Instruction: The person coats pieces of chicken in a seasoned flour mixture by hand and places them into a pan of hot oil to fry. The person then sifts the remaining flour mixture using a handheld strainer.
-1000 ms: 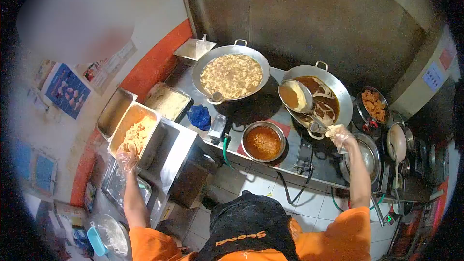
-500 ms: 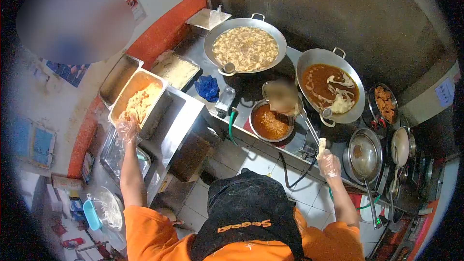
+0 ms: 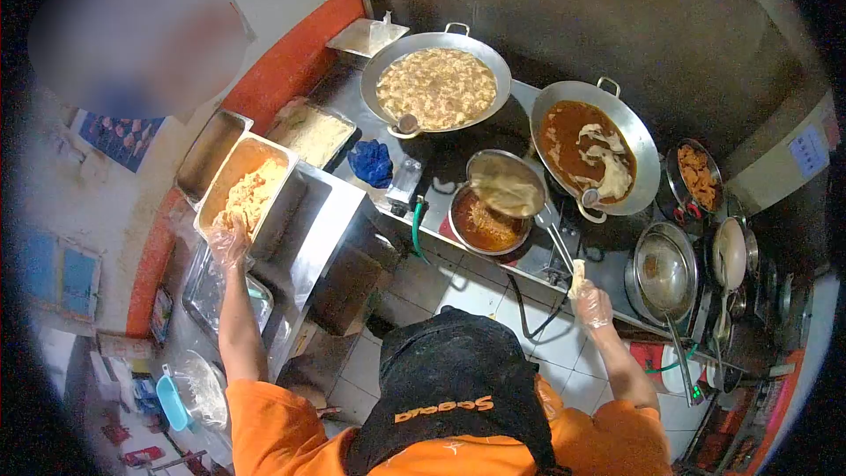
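Wearing a clear plastic glove, my left hand (image 3: 229, 242) reaches over the near corner of a deep steel pan (image 3: 288, 152). Its fingers are curled into the orange battered food (image 3: 251, 191) inside; the fingertips are partly hidden. My right hand (image 3: 592, 307), also gloved, grips the wrapped end of a strainer's handle. The strainer's round mesh bowl (image 3: 507, 183) hangs tilted above a pot (image 3: 492, 252) of reddish-brown liquid with crumbly bits, covering its far side. Behind the strainer stands a wok (image 3: 648, 145) of brown oil with pale foam.
Another wok (image 3: 502, 79), full of bubbling pale pieces, stands at the back. A tray of white flour (image 3: 313, 132) and a blue crumpled bag (image 3: 370, 163) lie left of it. On the right are a bowl of fried pieces (image 3: 696, 174) and a large strainer (image 3: 663, 278). A green hose (image 3: 417, 229) hangs at the counter edge.
The strainer was smeared by motion and now shows sharply, tilted over the pot. My left hand stays at the pan's corner, slightly lower. The whole view has shifted a little.
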